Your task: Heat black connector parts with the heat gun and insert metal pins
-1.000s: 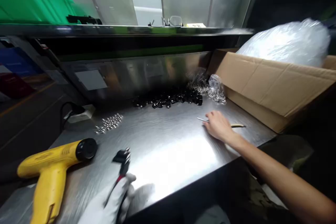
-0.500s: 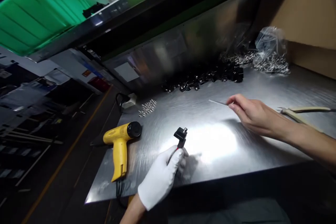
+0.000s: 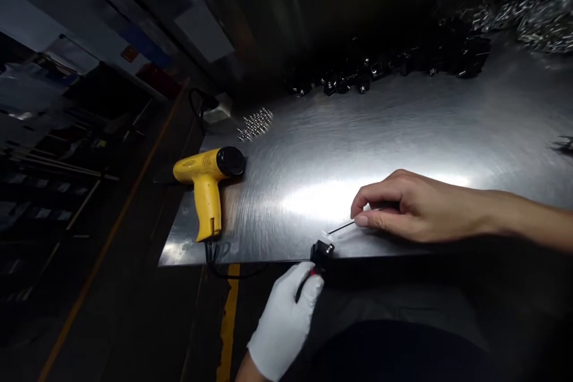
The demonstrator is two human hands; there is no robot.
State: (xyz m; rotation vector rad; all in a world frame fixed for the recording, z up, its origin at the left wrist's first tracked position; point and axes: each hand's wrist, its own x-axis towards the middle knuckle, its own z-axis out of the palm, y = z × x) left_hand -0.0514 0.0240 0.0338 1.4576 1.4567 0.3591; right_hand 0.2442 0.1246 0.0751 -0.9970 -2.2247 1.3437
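Observation:
My left hand (image 3: 286, 316), in a white glove, is closed around a small black part (image 3: 320, 252) with a shiny metal piece on its upper side. A bit of red shows between the fingers. The part is held at the front edge of the metal table. My bare right hand (image 3: 394, 206) pinches a thin, straight rod-like piece (image 3: 341, 227) between thumb and fingertips. Its free tip points left and down, close above the black part; whether they touch I cannot tell.
A yellow heat gun (image 3: 206, 191) lies at the left of the metal table (image 3: 286, 149). Behind it are a group of small metal pieces (image 3: 256, 124) and a white socket box (image 3: 218, 108). Black parts (image 3: 403, 62) are heaped at the back, bagged metal pieces (image 3: 546, 21) at far right.
My right hand has come left and nearer, bringing the thin piece close to the black part. My left hand has lowered toward the table's front edge. The view has tipped downward.

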